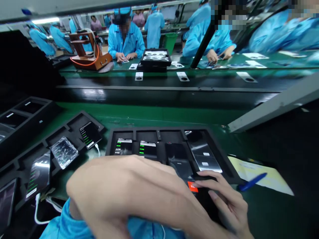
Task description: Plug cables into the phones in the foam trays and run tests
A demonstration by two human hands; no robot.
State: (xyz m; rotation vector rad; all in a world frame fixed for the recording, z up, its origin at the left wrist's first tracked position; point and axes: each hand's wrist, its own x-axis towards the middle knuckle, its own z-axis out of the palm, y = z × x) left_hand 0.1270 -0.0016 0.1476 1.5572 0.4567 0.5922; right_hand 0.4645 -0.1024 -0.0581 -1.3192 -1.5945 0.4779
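My left hand [129,189] fills the foreground, its back towards me, in front of the lower part of a black foam tray [171,136]. Its fingertips are hidden. To the right, my right hand [229,202] has bent fingers on a dark flat object with an orange-red square [193,186]; most of that object is covered by the hands. Within the tray lie two phones with green text lit, a left one [124,144] and a second one [148,148]. A dark phone [178,157] and a glossy phone [204,151] lie further right.
Another foam tray [56,132] at left holds phones, some on white cables [37,209]. A blue pen [253,182] lies on yellowish paper [264,174] at right. Beyond a dark conveyor belt [159,81] with white pieces, people in blue work. A grey post [271,109] slants at right.
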